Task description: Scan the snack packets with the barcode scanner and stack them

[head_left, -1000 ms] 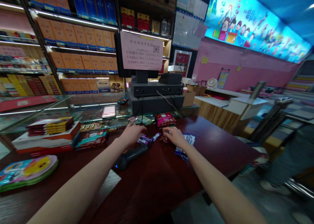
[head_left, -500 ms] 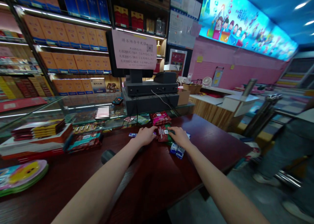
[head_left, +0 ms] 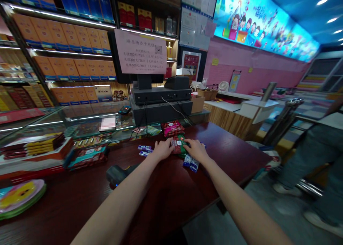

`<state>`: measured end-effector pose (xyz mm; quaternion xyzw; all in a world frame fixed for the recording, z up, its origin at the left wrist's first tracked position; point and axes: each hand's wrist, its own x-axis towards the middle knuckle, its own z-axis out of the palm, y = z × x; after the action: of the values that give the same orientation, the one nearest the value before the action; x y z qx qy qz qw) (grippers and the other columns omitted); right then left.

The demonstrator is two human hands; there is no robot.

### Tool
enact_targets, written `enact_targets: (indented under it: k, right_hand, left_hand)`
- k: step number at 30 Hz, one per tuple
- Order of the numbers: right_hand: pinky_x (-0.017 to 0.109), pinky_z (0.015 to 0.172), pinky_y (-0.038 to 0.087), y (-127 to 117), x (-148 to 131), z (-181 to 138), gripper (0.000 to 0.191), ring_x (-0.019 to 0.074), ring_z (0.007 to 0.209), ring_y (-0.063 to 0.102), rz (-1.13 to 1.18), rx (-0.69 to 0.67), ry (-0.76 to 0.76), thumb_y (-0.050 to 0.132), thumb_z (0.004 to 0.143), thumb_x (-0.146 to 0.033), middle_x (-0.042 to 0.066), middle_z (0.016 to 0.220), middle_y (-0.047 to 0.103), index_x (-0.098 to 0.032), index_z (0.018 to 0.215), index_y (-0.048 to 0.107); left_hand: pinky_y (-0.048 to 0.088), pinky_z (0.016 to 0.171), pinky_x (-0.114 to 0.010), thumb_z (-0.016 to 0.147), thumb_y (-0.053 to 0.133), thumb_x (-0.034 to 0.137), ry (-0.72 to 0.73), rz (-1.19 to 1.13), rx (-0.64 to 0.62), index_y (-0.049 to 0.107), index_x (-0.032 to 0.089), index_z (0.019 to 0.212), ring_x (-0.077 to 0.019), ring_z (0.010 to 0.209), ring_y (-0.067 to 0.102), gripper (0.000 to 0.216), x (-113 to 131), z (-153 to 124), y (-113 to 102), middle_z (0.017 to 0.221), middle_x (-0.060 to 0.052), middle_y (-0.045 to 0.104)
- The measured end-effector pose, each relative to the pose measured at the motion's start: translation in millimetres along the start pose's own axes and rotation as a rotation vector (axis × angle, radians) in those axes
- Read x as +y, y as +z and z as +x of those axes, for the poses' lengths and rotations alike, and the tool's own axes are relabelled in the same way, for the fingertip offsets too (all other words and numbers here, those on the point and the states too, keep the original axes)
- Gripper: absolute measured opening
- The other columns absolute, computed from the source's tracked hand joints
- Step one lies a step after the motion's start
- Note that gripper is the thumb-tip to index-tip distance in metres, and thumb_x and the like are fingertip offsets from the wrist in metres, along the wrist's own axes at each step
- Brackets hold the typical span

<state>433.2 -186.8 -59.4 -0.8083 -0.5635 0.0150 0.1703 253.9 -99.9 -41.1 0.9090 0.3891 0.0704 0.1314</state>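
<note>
Both my hands rest on a small pile of red and green snack packets (head_left: 177, 145) on the dark red wooden counter (head_left: 171, 187). My left hand (head_left: 162, 150) touches the pile's left side; my right hand (head_left: 197, 150) lies on its right side, over blue-white packets (head_left: 190, 162). Whether either hand grips a packet is hidden. More red packets (head_left: 172, 128) lie just behind the pile. Small purple packets (head_left: 144, 150) lie left of my left hand. A black handheld scanner (head_left: 118, 174) lies under my left forearm.
A register with a monitor and pink sign (head_left: 141, 53) stands behind the pile. Stacked boxes (head_left: 34, 153) and a packet tray (head_left: 87, 156) sit at left, colourful discs (head_left: 18, 198) at far left. A person (head_left: 318, 155) stands at right beyond the counter edge.
My left hand has moved right, from the scanner and purple packets to the red and green pile. My right hand has stayed on the packets; the view has drifted right.
</note>
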Motion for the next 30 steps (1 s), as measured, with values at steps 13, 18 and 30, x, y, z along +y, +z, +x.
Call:
enact_targets:
  k: [13, 18, 30]
  right_hand:
    - [0.054, 0.108, 0.034, -10.1, -2.1, -12.7, 0.071, 0.0338, 0.131, 0.050, 0.028, -0.084, -0.082, 0.066, 0.083, -0.055, 0.012, 0.138, 0.061, -0.029, 0.146, 0.048]
    - [0.064, 0.115, 0.016, -7.5, -0.3, -15.0, 0.089, 0.0350, 0.140, 0.042, 0.032, -0.115, -0.115, 0.076, 0.071, -0.055, 0.013, 0.148, 0.053, -0.030, 0.150, 0.042]
    - [0.066, 0.116, 0.012, 2.6, -7.6, -21.6, 0.087, 0.0342, 0.139, 0.043, 0.087, -0.035, -0.244, 0.081, 0.068, -0.049, 0.012, 0.146, 0.054, -0.030, 0.146, 0.047]
  left_hand:
    - [0.030, 0.113, -0.060, 0.091, 0.054, 0.037, -0.002, -0.083, 0.020, 0.044, 0.025, 0.144, -0.0315, 0.127, 0.057, 0.055, 1.6, 0.2, 8.5, 0.132, -0.011, 0.066]
    - [0.035, 0.111, -0.055, 0.089, 0.056, 0.031, -0.008, -0.135, 0.031, 0.046, 0.025, 0.143, -0.0295, 0.122, 0.061, 0.055, 1.6, -6.3, 4.8, 0.126, -0.010, 0.070]
    - [0.048, 0.098, -0.037, 0.086, 0.059, 0.020, 0.004, -0.369, 0.086, 0.055, 0.025, 0.133, -0.0221, 0.106, 0.070, 0.047, -7.7, -20.0, 1.0, 0.109, -0.004, 0.076]
